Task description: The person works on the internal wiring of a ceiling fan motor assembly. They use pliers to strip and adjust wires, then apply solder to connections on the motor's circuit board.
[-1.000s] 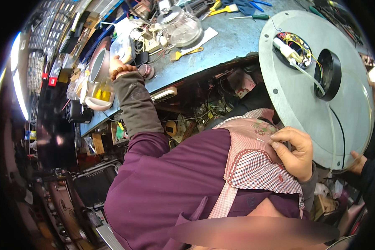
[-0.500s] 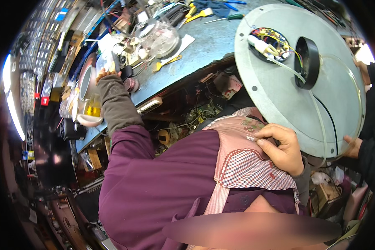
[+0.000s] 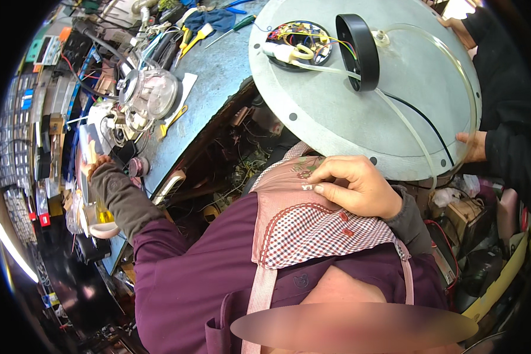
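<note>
1. One grey disc [image 3: 336,130] stood tilted beside the blue bench [image 3: 218,71], bearing one black ring [image 3: 369,56] and one round opening of coloured wires [image 3: 304,38].
2. Two co-worker's hands [image 3: 473,146] were at the disc's right rim; one glass pot [image 3: 159,91] and two yellow brushes [image 3: 197,40] lay left of it.
3. Since half a second earlier, the view had shifted, so the disc appeared further left.
4. The disc looked pale and dull, with dark holes along its rim (a clear tube [image 3: 469,88] arched across its right side).
5. Below the disc, the right hand [image 3: 360,183] had fingers curled toward its thumb; I couldn't tell whether they pinched anything. Well left of the disc, the left hand's [image 3: 92,165] grip was unclear.
</note>
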Demonstrator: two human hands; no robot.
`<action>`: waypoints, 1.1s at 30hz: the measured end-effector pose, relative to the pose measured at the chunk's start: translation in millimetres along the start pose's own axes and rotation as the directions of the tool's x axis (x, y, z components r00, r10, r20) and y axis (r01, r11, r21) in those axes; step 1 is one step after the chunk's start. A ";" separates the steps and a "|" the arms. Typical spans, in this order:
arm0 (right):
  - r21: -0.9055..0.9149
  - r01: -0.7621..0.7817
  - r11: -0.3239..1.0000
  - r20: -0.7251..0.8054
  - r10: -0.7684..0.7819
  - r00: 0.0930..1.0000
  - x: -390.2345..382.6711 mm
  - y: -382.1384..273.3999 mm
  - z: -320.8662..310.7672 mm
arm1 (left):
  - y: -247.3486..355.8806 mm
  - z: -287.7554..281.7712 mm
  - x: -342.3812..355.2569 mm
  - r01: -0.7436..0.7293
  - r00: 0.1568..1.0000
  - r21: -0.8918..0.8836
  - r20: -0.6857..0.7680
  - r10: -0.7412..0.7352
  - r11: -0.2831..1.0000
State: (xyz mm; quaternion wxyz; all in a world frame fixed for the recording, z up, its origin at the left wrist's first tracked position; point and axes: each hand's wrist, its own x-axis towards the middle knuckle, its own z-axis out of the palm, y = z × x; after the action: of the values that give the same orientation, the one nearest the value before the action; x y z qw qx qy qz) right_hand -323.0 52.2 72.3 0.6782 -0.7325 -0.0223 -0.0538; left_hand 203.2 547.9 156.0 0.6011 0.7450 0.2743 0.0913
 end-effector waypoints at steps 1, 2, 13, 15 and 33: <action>-0.014 0.028 0.999 0.006 -0.028 1.000 0.9 -0.8 -0.4 | 4.4 -5.6 -11.0 0.016 1.000 -0.099 0.002 -0.016 0.995; -0.032 0.057 0.998 0.012 -0.057 0.998 2.4 -1.1 -0.9 | 9.3 -9.9 -21.3 0.039 0.999 -0.195 0.009 -0.038 0.980; -0.073 0.044 0.996 0.010 -0.044 0.999 4.9 -4.4 3.4 | 52.1 21.5 -90.3 -0.270 0.955 -0.600 -0.068 0.288 0.753; -0.091 0.048 0.995 0.002 -0.048 0.999 3.2 -2.9 4.5 | 60.3 29.5 -109.2 -0.324 0.922 -0.653 -0.055 0.384 0.684; -0.257 0.015 0.966 -0.099 -0.041 0.994 6.1 -12.4 20.8 | -5.0 367.0 -234.6 0.344 0.400 -0.261 0.910 0.110 0.902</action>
State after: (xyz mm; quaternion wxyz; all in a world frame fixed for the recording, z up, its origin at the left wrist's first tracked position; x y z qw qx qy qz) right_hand -317.2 73.6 83.7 0.5775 -0.8097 0.0098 -0.1039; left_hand 177.2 116.6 101.0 0.7985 0.5074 -0.0694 -0.3164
